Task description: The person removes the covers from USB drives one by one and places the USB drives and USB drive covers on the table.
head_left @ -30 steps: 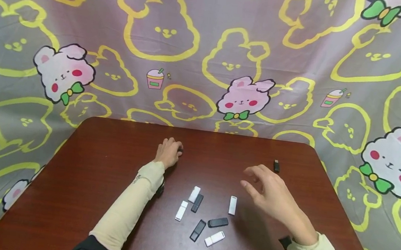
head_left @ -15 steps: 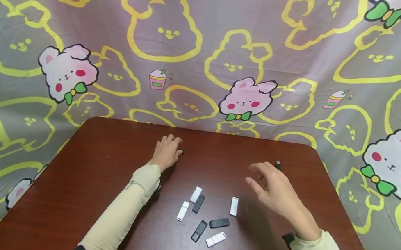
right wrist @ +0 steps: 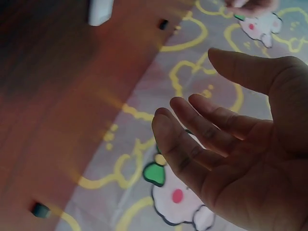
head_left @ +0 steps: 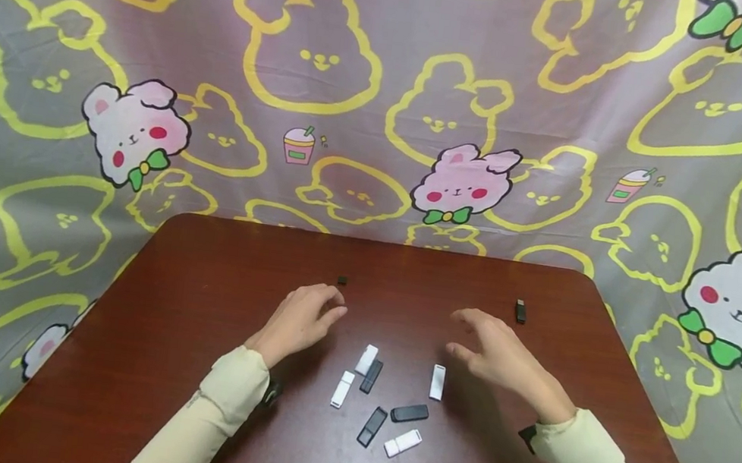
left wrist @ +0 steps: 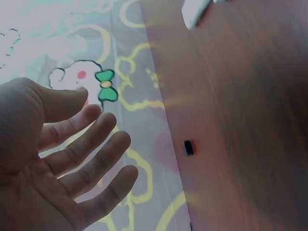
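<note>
My left hand (head_left: 299, 322) hovers over the table's left middle with loosely bent fingers and nothing in them. Just beyond its fingertips lies a small black block (head_left: 342, 280), which the left wrist view shows as a short dark piece (left wrist: 188, 147). Across from it, my right hand (head_left: 504, 357) hangs above the table, thumb and fingers apart, palm bare in the right wrist view. Behind that hand is a black USB stick (head_left: 521, 311) with its metal plug toward the back. Between the hands lie several USB sticks, among them a white one (head_left: 438, 383) and a dark one (head_left: 409, 413).
The brown wooden table (head_left: 199, 296) reaches back to a patterned curtain (head_left: 357, 108). Nearer the front are another white USB stick (head_left: 403, 443) and another dark one (head_left: 372, 426). Two white sticks and a dark one sit close together left of centre, the dark stick (head_left: 371, 377) beside a white one.
My left hand has drawn back toward me from the small black block, leaving it in sight on the table. My right hand has shifted only slightly.
</note>
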The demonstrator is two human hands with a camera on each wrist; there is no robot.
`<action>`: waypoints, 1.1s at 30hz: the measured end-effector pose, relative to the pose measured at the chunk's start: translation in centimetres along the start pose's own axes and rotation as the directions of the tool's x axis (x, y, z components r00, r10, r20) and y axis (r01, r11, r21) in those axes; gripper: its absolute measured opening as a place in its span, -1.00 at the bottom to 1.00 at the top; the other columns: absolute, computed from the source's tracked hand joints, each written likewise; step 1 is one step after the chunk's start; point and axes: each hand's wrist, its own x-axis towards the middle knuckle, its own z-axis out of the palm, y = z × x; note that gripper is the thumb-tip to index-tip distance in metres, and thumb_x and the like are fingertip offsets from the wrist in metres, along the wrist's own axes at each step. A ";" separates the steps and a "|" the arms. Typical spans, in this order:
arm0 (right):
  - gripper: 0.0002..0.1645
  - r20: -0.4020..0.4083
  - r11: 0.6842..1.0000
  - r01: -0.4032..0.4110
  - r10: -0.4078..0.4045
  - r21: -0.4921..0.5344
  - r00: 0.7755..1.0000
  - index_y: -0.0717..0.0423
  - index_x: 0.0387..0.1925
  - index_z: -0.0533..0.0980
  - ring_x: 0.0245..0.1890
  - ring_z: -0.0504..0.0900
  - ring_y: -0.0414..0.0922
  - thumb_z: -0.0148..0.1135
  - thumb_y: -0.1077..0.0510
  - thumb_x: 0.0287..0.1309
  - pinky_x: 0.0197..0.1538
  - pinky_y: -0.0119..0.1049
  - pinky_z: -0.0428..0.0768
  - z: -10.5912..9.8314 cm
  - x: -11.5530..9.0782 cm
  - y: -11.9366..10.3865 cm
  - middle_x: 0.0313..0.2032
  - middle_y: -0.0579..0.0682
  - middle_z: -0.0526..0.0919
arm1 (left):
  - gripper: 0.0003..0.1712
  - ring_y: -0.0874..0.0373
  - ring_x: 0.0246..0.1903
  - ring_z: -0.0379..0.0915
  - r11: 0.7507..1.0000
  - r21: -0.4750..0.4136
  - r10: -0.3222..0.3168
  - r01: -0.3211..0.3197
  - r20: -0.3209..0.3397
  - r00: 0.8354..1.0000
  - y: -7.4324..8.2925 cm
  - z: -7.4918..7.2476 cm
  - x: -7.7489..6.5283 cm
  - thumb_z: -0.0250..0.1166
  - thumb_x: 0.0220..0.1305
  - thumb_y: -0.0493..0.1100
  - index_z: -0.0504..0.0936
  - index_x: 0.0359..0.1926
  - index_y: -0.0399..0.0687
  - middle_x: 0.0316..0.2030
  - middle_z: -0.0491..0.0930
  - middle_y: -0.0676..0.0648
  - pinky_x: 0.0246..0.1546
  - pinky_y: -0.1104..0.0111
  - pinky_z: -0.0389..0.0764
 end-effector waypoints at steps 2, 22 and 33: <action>-0.40 0.033 1.000 0.001 -0.001 -0.008 0.999 0.29 0.21 0.48 0.13 0.63 0.19 0.42 0.13 0.19 0.14 0.14 0.60 0.5 0.3 0.5 0.15 0.22 0.64 | -0.88 0.17 -0.33 0.59 0.999 -0.041 0.010 -0.010 0.001 1.000 0.4 -0.1 -0.6 0.32 0.39 -0.09 0.71 -0.16 -0.01 -0.27 0.72 0.03 -0.24 0.28 0.59; -0.22 0.167 0.982 0.170 -0.155 -0.080 0.974 0.16 0.07 0.55 -0.06 0.59 -0.08 0.70 0.03 -0.23 -0.01 -0.07 0.61 5.2 0.2 1.9 -0.06 0.02 0.66 | -0.94 0.32 -0.39 0.52 0.986 -0.128 0.101 -0.110 -0.076 0.992 1.8 0.8 -3.1 0.32 0.36 -0.20 0.70 -0.28 0.04 -0.38 0.66 0.10 -0.34 0.50 0.52; -0.39 0.149 0.977 0.193 -0.178 -0.093 0.973 0.07 -0.13 0.57 -0.17 0.56 -0.15 0.70 0.06 -0.26 -0.10 -0.17 0.57 5.7 -0.1 1.8 -0.20 -0.06 0.64 | -0.95 0.32 -0.40 0.51 0.986 -0.137 0.087 -0.093 -0.047 0.995 1.6 1.1 -3.0 0.32 0.37 -0.18 0.70 -0.25 0.01 -0.36 0.67 0.09 -0.34 0.51 0.52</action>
